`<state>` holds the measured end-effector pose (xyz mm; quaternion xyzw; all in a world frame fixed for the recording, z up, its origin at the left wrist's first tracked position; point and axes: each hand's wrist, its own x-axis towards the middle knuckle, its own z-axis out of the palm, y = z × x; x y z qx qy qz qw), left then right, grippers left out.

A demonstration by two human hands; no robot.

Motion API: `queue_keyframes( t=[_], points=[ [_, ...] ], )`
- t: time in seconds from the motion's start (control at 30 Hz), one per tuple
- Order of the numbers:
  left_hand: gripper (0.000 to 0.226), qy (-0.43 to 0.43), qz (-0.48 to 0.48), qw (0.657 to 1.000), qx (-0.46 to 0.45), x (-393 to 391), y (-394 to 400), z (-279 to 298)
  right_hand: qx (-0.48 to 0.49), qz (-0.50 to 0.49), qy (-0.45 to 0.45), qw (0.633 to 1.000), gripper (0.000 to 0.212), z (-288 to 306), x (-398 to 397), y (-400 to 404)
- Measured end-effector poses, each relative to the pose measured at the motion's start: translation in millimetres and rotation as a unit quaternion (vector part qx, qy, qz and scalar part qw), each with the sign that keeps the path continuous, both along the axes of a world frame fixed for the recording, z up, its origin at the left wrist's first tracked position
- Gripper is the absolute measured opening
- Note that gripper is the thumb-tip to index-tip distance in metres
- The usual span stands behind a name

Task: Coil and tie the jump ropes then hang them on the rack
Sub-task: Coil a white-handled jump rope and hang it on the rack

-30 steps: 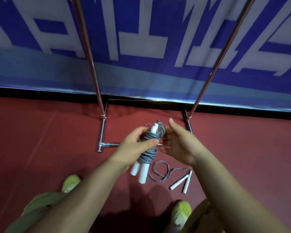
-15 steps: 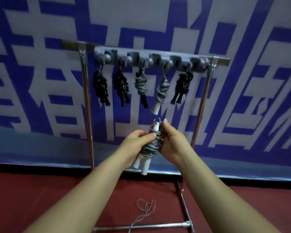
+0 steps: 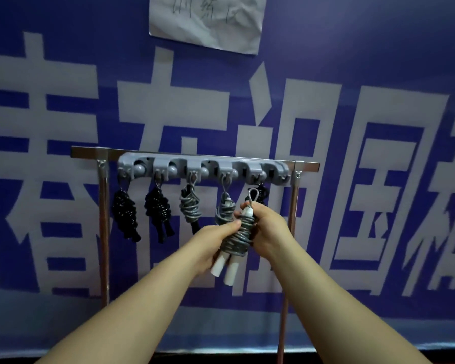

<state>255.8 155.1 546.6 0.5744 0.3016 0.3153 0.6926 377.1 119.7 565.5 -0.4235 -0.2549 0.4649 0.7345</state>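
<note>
Now my view has swung up from the red floor to the tall metal rack with its grey hook bar (image 3: 202, 168), so hanging comes next. My left hand (image 3: 213, 240) grips the grey coiled jump rope with white handles (image 3: 238, 236) just below the hooks. My right hand (image 3: 267, 227) pinches its little top loop (image 3: 252, 194).

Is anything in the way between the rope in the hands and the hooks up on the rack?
No object blocks the short gap up to the gray hook strip. Both the left hand and right hand hold the coiled gray rope. However, five bundles already hang there, and no free hook is clearly visible.
</note>
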Motion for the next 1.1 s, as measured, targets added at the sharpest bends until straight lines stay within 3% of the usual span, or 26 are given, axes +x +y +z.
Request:
queue_keyframes(
  t=[0.2, 0.33, 0.63, 0.77, 0.9, 1.1],
  points=[
    [0.039, 0.046, 0.015, 0.998, 0.027, 40.1, 15.4, 19.6, -0.025, -0.044, 0.006, 0.999, 0.02, 26.3, 34.2, 10.7],
    [0.045, 0.111, -0.023, 0.993, 0.045, 68.6, 15.6, 25.2, -0.032, -0.087, -0.009, 0.996, 0.011, 38.2, 71.4, 12.7],
    [0.044, 0.101, -0.027, 0.994, 0.028, 97.1, 16.5, 25.3, -0.094, -0.095, -0.045, 0.99, 0.024, 35.9, 120.1, 36.7],
    [0.047, 0.105, -0.045, 0.993, 0.037, 97.5, 16.2, 11.9, -0.075, -0.079, -0.048, 0.993, 0.036, 16.3, 120.9, 33.1],
    [0.062, 0.128, 0.019, 0.983, 0.127, 91.7, 12.3, -14.1, -0.042, -0.057, -0.059, 0.996, 0.052, -27.7, 104.9, 16.7],
    [0.056, 0.138, 0.09, 0.975, 0.146, 58.0, 4.5, -96.2, -0.109, -0.006, -0.116, 0.987, 0.055, -127.6, 68.3, 1.2]
  ],
)
